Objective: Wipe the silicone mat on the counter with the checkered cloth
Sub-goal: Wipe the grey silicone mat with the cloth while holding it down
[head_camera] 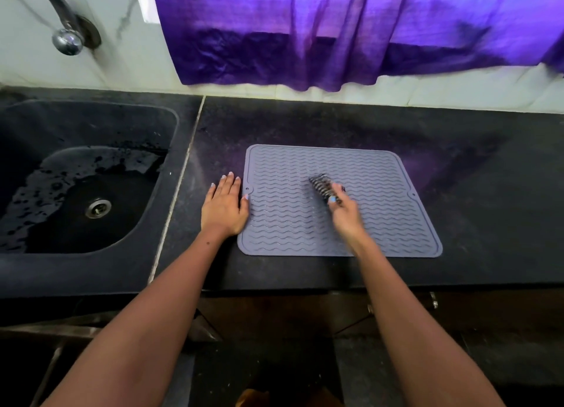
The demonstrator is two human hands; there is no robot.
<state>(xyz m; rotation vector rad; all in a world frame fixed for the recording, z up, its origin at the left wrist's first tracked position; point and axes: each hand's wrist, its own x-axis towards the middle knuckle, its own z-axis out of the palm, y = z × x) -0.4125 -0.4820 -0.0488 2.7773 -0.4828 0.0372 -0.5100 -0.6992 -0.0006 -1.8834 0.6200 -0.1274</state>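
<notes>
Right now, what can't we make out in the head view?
- Checkered cloth: motion-blurred and mostly bunched inside the right hand; its pattern and size are unclear.
- Silicone mat: patches covered by the right hand and the left hand.
- Tap: spout cut off by the top edge.

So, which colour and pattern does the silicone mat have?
Grey silicone mat with raised wavy lines, in the head view.

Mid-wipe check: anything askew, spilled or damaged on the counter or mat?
Nothing stands out. The silicone mat lies flat and whole on the counter, left hand flat at its left edge, right hand holding the bunched checkered cloth on it. The only wet patch is inside the sink.
</notes>
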